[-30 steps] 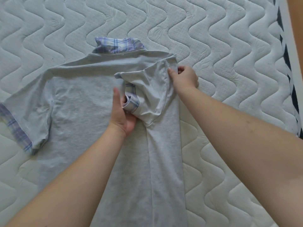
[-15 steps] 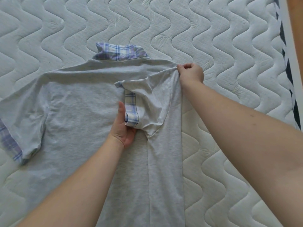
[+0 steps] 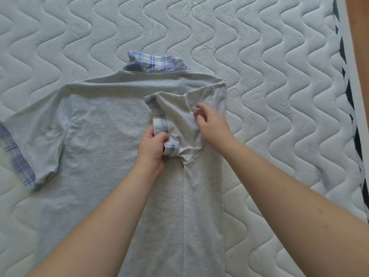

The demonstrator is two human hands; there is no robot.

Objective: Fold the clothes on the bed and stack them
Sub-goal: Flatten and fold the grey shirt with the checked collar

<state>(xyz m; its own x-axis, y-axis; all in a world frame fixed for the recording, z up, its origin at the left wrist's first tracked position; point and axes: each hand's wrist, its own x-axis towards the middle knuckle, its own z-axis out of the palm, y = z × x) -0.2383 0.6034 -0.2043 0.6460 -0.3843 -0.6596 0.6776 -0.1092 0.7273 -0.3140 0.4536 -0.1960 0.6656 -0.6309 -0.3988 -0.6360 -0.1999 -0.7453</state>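
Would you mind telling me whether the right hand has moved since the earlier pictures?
Yes. The right hand left the shirt's folded shoulder corner and came down and inward onto the folded sleeve.

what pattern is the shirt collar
Blue, purple and white plaid, on the collar of the grey shirt, head view.

A white quilted mattress (image 3: pixel 259 96) with wavy stitching fills the view — dark-striped edging (image 3: pixel 347 92) runs down its right side.

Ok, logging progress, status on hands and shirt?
Left hand pinches folded sleeve's plaid cuff. Right hand open over sleeve. Grey shirt half folded, other sleeve flat. Nothing blocking.
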